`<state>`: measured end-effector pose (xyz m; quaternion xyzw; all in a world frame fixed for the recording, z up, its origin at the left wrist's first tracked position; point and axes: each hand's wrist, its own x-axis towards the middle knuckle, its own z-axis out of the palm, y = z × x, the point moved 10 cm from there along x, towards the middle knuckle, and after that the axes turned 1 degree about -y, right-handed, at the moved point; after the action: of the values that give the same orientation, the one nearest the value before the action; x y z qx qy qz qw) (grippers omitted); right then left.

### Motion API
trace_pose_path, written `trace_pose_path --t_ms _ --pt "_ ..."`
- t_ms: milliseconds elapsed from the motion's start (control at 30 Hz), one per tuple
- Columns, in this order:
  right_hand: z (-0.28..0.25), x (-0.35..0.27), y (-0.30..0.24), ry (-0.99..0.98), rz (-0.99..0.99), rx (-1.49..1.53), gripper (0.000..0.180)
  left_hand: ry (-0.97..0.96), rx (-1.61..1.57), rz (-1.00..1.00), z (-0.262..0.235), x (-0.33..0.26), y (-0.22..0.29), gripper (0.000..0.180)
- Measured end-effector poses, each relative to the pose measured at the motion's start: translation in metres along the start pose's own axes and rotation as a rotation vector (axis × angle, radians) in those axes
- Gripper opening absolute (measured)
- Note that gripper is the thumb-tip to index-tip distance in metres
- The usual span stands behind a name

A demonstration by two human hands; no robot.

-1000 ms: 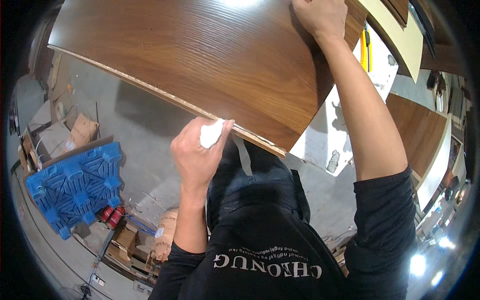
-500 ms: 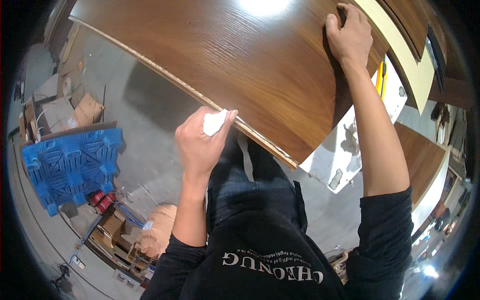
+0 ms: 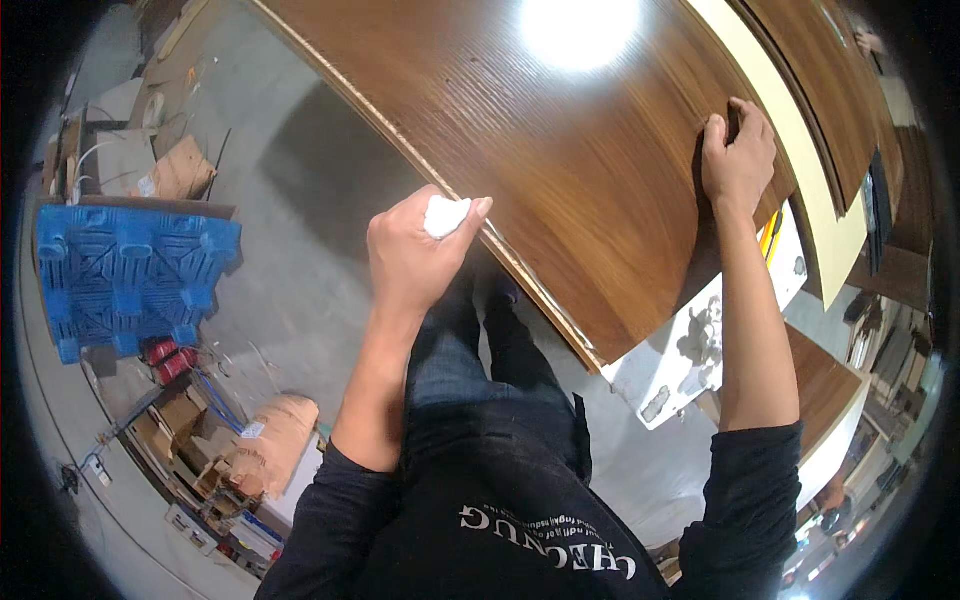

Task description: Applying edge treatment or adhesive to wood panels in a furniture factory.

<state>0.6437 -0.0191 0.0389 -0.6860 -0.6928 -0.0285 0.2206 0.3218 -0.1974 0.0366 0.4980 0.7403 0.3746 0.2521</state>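
A large brown wood-grain panel (image 3: pixel 560 190) lies in front of me, its pale raw edge running diagonally toward my legs. My left hand (image 3: pixel 415 250) is closed around a crumpled white cloth or tissue (image 3: pixel 446 215) at this edge, thumb extended over the rim. A thin shiny strip or bead shows along the edge from the thumb to the near corner. My right hand (image 3: pixel 738 165) rests on the panel's top face near its right side, thumb and fingers apart, holding nothing. A yellow-and-black utility knife (image 3: pixel 771 236), partly covered by my right forearm, lies on a stained white surface (image 3: pixel 690 345).
Cream-edged boards (image 3: pixel 845 225) are stacked to the right, with another brown board (image 3: pixel 815 385) lower down. On the left floor stand a blue plastic pallet (image 3: pixel 130 270), a brown paper sack (image 3: pixel 275 440) and cardboard scraps (image 3: pixel 180 425). Another person's hand (image 3: pixel 868 42) shows at far upper right.
My view has shifted and turned, so the panel sits at a steeper slant. The left hand appears slightly farther from the near corner along the edge. The right hand still rests on the panel.
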Motion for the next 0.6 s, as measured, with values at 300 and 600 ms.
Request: trace_pose_path --t_ms 300,600 --pt "0.000 0.007 -0.004 0.003 -0.031 -0.014 0.037 0.088 0.073 0.056 -0.014 0.015 -0.002 0.030" --pt "-0.003 0.003 -0.005 0.001 -0.036 0.002 0.035 0.135 0.061 0.045 -0.026 0.032 -0.013 0.033"
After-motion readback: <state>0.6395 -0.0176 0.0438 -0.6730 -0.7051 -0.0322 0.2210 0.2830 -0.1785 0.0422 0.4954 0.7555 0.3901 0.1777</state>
